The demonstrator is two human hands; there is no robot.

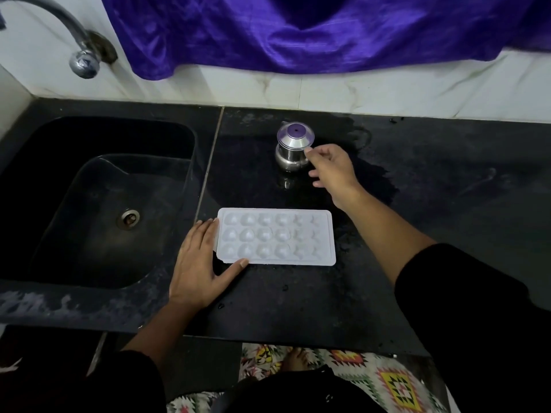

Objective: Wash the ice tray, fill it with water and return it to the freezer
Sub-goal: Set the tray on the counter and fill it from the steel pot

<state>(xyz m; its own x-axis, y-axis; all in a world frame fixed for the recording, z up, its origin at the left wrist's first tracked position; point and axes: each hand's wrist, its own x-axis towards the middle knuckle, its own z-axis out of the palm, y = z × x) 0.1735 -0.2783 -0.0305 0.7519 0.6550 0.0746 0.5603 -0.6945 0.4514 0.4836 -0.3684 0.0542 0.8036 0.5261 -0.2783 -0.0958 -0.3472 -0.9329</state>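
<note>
A white ice tray (275, 236) with several rounded cells lies flat on the black counter (447, 204), just right of the sink. My left hand (199, 263) lies flat beside the tray's left end, fingers straight against its edge and thumb touching its near corner. My right hand (331, 168) is stretched out to a small steel pot (293, 149) behind the tray, fingertips at the pot's right side, fingers loosely bent. I cannot tell whether the fingers hold the pot's rim.
A black sink (98, 204) with a drain fills the left side, with a steel tap (80, 55) above it. Purple cloth (298, 34) hangs over the back wall. The counter around the pot is wet. A patterned mat (387, 383) lies on the floor.
</note>
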